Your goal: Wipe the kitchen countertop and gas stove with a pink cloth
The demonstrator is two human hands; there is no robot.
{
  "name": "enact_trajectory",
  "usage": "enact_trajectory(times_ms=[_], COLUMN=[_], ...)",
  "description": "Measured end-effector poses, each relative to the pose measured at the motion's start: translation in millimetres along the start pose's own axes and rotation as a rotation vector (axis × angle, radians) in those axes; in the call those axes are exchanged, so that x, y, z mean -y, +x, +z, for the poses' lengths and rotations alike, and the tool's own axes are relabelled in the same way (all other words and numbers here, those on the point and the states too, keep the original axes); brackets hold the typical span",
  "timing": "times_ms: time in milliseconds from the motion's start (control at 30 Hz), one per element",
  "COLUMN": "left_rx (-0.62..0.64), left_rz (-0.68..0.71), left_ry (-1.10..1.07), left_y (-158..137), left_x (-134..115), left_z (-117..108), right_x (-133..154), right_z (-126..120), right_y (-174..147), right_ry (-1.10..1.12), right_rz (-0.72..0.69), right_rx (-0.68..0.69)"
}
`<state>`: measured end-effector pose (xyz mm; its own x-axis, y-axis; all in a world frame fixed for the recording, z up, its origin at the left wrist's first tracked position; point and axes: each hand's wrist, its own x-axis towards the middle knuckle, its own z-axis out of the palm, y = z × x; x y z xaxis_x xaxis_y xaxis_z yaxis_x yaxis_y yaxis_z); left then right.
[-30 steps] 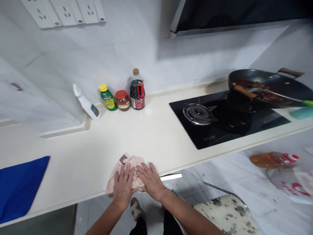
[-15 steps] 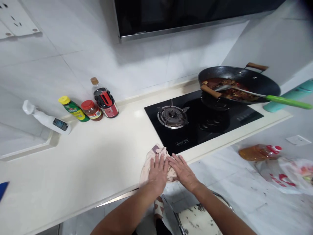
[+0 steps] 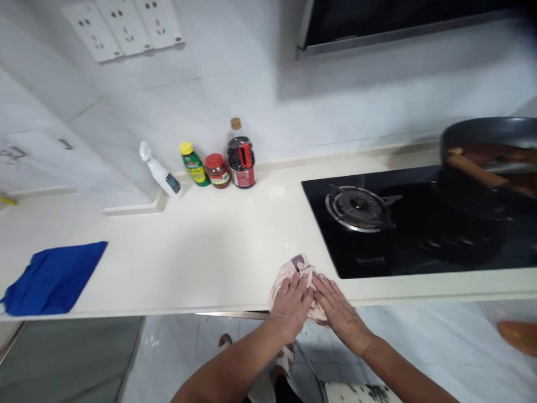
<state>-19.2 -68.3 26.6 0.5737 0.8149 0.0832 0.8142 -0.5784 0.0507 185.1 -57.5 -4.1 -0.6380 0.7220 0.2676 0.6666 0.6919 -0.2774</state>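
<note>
Resting flat on a crumpled pink cloth (image 3: 305, 271), 2 bare hands sit side by side at the front of the pale worktop (image 3: 210, 252). The left hand (image 3: 292, 307) points its fingers away from the body, and the right hand (image 3: 339, 310) angles in from the right, its fingertips close to the left's. Each grip is open, with the fingers stretched over the fabric and not curled round it. The pink cloth lies just left of the near corner of a black gas hob (image 3: 403, 246), its near side reaching past the worktop's front edge; a small purple patch shows at its far side.

On the hob, 1 round burner (image 3: 358, 207) is exposed, and a dark wok (image 3: 455, 134) with a wooden handle (image 3: 478, 170) stands farther right, cut off by the frame and blurred. Along the wall, 4 containers stand close to each other: a white spray bottle (image 3: 161, 174), a green bottle (image 3: 195, 166) with a yellow cap, a red-lidded jar (image 3: 218, 174) and a dark bottle (image 3: 242, 162) with a red handle. A blue cloth (image 3: 62, 277) lies at the worktop's left end, well apart from the hands.
</note>
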Motion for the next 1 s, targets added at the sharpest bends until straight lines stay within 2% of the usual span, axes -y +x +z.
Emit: enact_trajectory(times_ms=[133, 300, 433, 500, 567, 733, 800, 900, 1000], left_rx=[0.013, 0.055, 0.045, 0.018, -0.004, 0.026, 0.039, 0.012, -0.019], left_rz=[-0.105, -0.191, -0.157, -0.152, -0.144, -0.162, -0.208, -0.285, -0.383], left_ry=[0.018, 0.024, -0.004, -0.012, -0.027, -0.136, -0.185, -0.267, -0.306], left_y=[-67.0, -151.1, -188.5, -194.4, -195.4, -187.3, -178.5, -160.3, -139.1], left_x=[48.0, 111.8, 139.9, 144.7, 146.8, 148.0, 142.7, 127.2, 115.5], left_z=[-9.1, -28.0, -28.9, -23.9, -20.3, -26.1, -29.6, -34.7, -45.6], right_x=[61.8, 138.7, 167.5, 167.9, 160.9, 126.9, 116.7, 112.4, 115.3], right_z=[25.1, 73.2, 92.4, 88.3, 77.2, 43.5, 34.6, 26.6, 18.1], right_y=[49.7, 99.3, 117.3, 118.7, 113.2, 67.6, 46.3, 26.8, 22.3], right_ry=[0.022, 0.02, -0.016, -0.034, -0.061, -0.157, -0.172, -0.118, 0.068], right_rz=[-0.104, -0.176, -0.165, -0.177, -0.125, 0.26, 0.354, 0.39, 0.404], right_rx=[0.03, -0.014, -0.046, -0.017, 0.025, -0.069, -0.102, -0.137, -0.183])
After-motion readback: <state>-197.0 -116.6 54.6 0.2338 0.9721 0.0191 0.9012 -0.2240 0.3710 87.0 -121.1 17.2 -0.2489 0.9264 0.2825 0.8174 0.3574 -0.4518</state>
